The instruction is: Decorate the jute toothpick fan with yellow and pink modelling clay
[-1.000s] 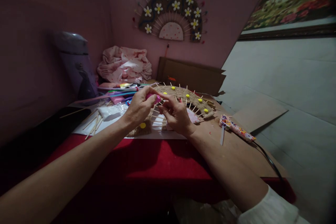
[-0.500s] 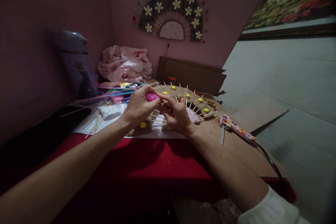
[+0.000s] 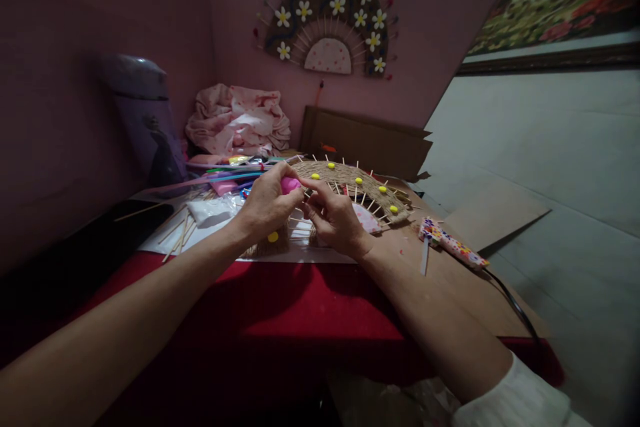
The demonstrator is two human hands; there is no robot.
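Note:
My left hand (image 3: 267,205) is curled around a small pink lump (image 3: 289,185), held above the table. My right hand (image 3: 334,219) pinches at the same pink lump with its thumb and forefinger, so both hands meet over it. Just beneath and behind them lies a half-round woven twine fan (image 3: 356,181) with wooden sticks poking out and several yellow dots on it. One yellow dot (image 3: 273,237) shows below my left wrist.
Loose wooden sticks (image 3: 176,235), coloured strips and a plastic bag lie at the left. A patterned glue gun (image 3: 450,243) with a black cord rests on cardboard at the right. A finished flowered fan (image 3: 327,23) hangs on the pink wall above pink cloth (image 3: 237,123).
Both hands have stayed together over the fan, drifting slightly up and left. The fingers have closed more tightly around the pink lump.

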